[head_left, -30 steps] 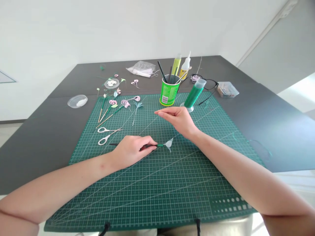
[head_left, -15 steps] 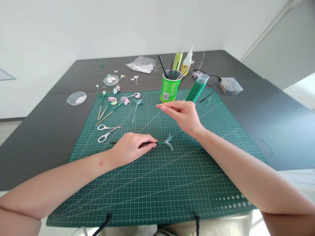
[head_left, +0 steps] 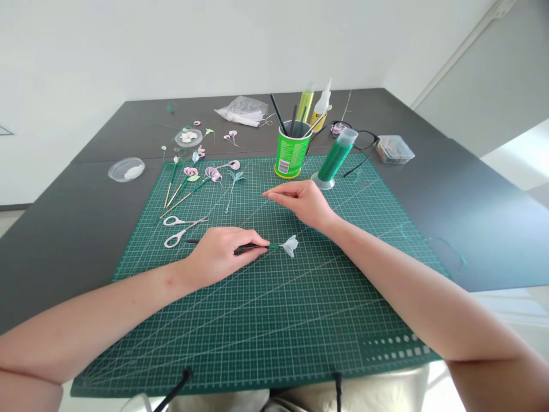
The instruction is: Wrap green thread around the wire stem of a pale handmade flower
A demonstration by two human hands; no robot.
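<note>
My left hand (head_left: pixel 225 252) is closed around a thin black stick (head_left: pixel 193 241), low over the green cutting mat (head_left: pixel 257 320). From its fingertips sticks out the green-wrapped end, topped by a pale blue flower (head_left: pixel 290 246) whose petals point right. Above and to the right of the flower, my right hand (head_left: pixel 302 201) is raised with thumb and fingers pinched together. Whatever lies in that pinch is too fine to make out. Behind the right hand a spool of green thread (head_left: pixel 337 155) stands tilted on the mat.
White-handled scissors (head_left: pixel 175 238) lie left of my left hand. Beyond them are several finished flowers (head_left: pixel 212 173) on sticks and another blue flower (head_left: pixel 235 176). A green can (head_left: pixel 290 153) of tools, glasses (head_left: pixel 364 138), a glue bottle (head_left: pixel 321 109) and a clear box (head_left: pixel 395 149) stand farther back.
The flower at the stick's end has turned, now showing broader petals. My right hand has come down and slightly left, uncovering the spool's base. My left hand keeps its grip.
</note>
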